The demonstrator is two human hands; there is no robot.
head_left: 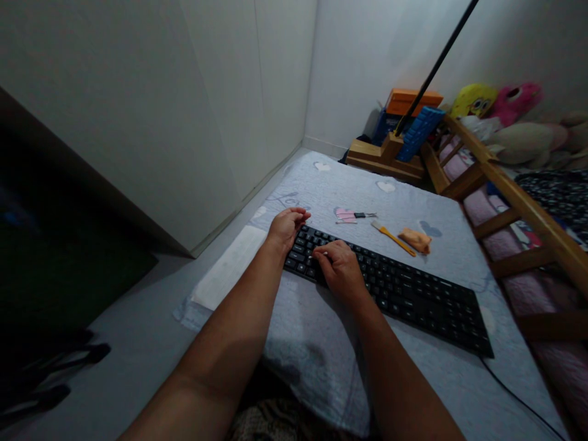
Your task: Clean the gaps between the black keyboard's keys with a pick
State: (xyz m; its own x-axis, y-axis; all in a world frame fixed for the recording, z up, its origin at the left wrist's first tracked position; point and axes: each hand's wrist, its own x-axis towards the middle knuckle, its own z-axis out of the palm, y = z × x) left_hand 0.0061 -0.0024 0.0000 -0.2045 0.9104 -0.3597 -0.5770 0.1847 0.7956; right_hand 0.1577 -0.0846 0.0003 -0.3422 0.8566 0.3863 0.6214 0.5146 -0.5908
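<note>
A black keyboard [413, 297] lies slanted across the patterned cloth. At its left end my left hand [287, 229] rests against the edge, fingers curled together; whether they grip the keyboard is hard to make out. My right hand [339, 268] is over the keys near the left part, its fingers pinched on a thin white-tipped stick [319, 254], probably a cotton swab, which touches or nearly touches the keys. Beyond the keyboard lie a yellow-handled brush [397, 240], a crumpled orange-brown cloth [416, 241], and a small tool with a black part [361, 215].
A thin white swab [346, 222] lies by the small tool. The patterned cloth [303, 337] bears a white folded sheet [227, 266] at left. A wooden bed rail [519, 196] runs along the right. The keyboard's cable [519, 398] trails to the lower right.
</note>
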